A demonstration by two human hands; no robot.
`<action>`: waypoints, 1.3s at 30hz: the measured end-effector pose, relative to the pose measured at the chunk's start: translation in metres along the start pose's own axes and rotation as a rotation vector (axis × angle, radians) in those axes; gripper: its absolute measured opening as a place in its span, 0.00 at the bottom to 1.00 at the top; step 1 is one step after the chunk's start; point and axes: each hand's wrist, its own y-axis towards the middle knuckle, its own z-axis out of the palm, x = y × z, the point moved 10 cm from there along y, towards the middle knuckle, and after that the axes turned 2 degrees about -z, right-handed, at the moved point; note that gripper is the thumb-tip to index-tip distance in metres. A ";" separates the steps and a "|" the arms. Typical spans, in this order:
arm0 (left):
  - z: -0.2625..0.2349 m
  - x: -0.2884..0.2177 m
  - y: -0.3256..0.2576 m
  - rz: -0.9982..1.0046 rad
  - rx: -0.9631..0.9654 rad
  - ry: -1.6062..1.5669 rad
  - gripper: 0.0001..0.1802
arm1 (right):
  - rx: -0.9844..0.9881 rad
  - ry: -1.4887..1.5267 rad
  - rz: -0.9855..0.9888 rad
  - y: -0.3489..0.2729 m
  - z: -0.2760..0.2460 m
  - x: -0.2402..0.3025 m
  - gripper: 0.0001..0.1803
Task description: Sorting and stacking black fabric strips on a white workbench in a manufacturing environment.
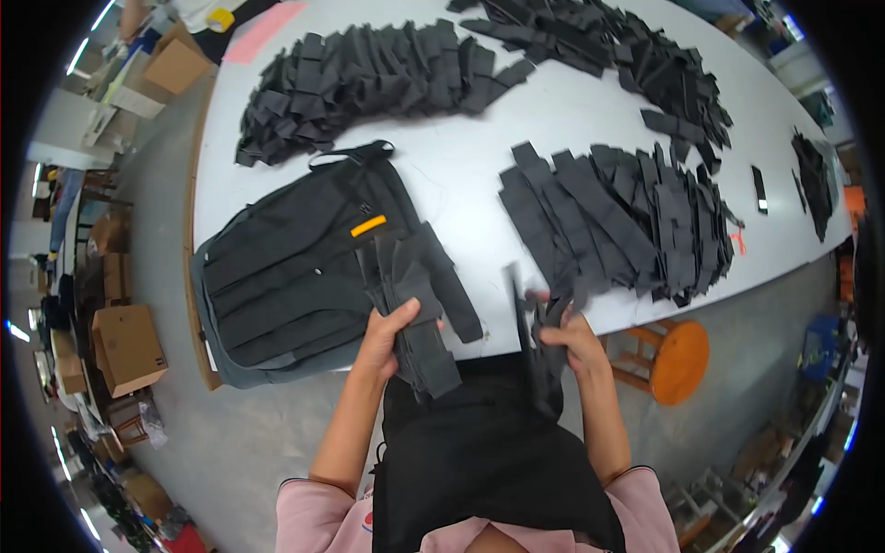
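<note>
My left hand (pixel 385 334) grips a bundle of dark grey fabric strips (pixel 417 295) that fans out over the table's near edge, beside a black backpack (pixel 295 267) with a small orange tab. My right hand (pixel 572 334) pinches a few more dark strips (pixel 539 318) at the table edge, just below a fanned row of strips (pixel 618 221). A black apron (pixel 489 452) covers my lap below both hands.
The white table (pixel 461 166) carries two more long piles of dark strips, one at the back left (pixel 369 78) and one at the back right (pixel 608 46). An orange wooden stool (pixel 678 359) stands at the right. Several cardboard boxes (pixel 129 348) sit on the floor at left.
</note>
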 end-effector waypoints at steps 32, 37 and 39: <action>-0.003 0.011 -0.020 0.074 0.034 -0.153 0.46 | -0.514 -1.410 -0.653 0.058 0.034 0.068 0.10; 0.021 0.019 -0.013 -0.010 0.081 -0.076 0.44 | -0.640 -1.526 -0.795 0.073 0.023 0.073 0.08; 0.021 0.023 -0.013 -0.031 0.062 -0.051 0.44 | -0.500 -1.393 -0.641 0.081 0.013 0.073 0.08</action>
